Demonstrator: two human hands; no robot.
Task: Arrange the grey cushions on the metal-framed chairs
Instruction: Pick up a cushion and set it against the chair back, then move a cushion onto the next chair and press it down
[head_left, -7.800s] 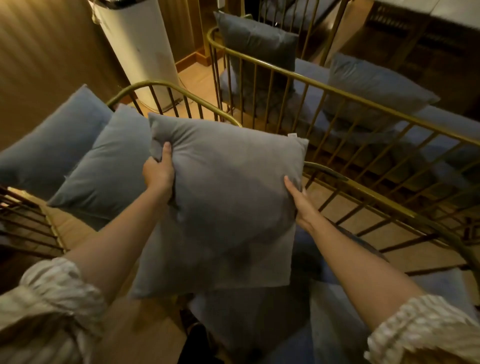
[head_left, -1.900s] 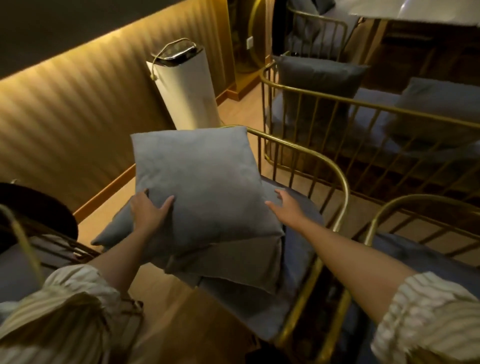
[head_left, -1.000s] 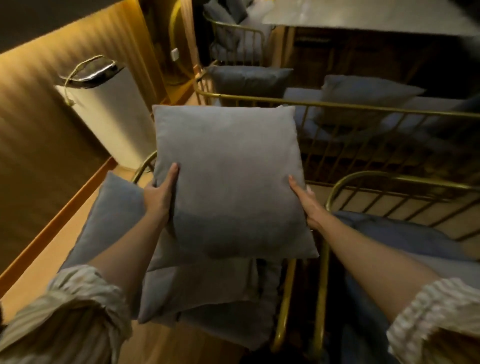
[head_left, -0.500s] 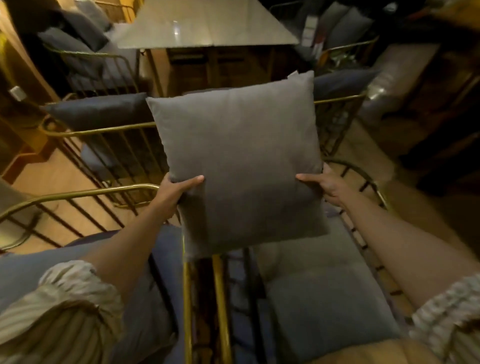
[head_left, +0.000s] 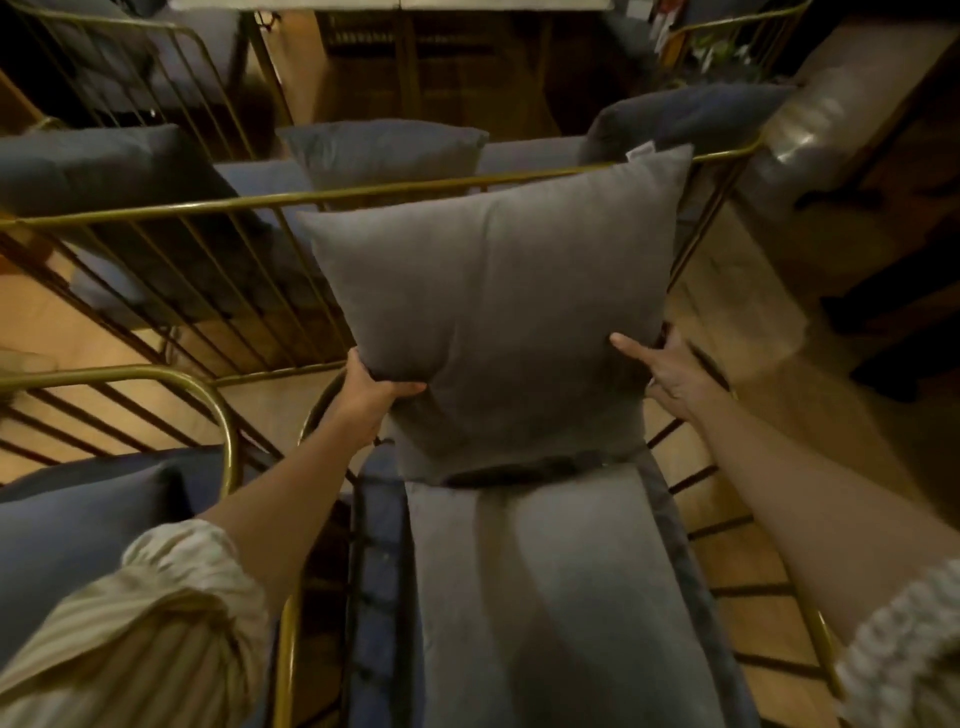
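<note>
The square grey fabric cushion covers most of the backrest of the gold metal-framed chair, plus the left hand fingers tucked behind it. The dark wooden table gets cropped by the top edge, and both striped sleeves run off the bottom.

wooden floor | table, top edge | possibly leather sofa

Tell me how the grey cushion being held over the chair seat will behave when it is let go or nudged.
The grey cushion is probably light: the left hand pinches just a lower corner and the right hand only steadies its edge. It looks soft, dimpling at the grip. Standing on the seat pad, it may well slump or tip unless leaned back.
</note>
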